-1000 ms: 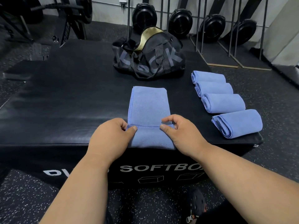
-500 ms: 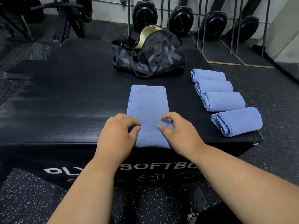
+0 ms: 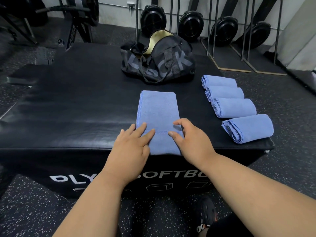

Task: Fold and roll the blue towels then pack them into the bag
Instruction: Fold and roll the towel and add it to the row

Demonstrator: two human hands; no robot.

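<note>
A folded blue towel (image 3: 158, 110) lies as a long strip on the black soft box (image 3: 71, 108), with its near end turned over onto itself. My left hand (image 3: 131, 147) presses straight fingers flat on the left of that turned-over end. On the right, my right hand (image 3: 191, 142) has its thumb on the hem and curled fingers over the towel's right edge. Several rolled blue towels (image 3: 234, 107) lie in a row at the box's right side. The black bag (image 3: 157, 60) stands at the back of the box, its top open and showing a gold lining.
Weight plates (image 3: 153, 19) hang on racks against the back wall. Gym equipment (image 3: 80, 23) stands at the back left. Speckled rubber floor (image 3: 290, 108) surrounds the box. My shoe (image 3: 206, 214) shows below the box's front face.
The turned-over end of the towel has moved a little farther up the strip. My left hand went from pinching the hem to lying flat on it.
</note>
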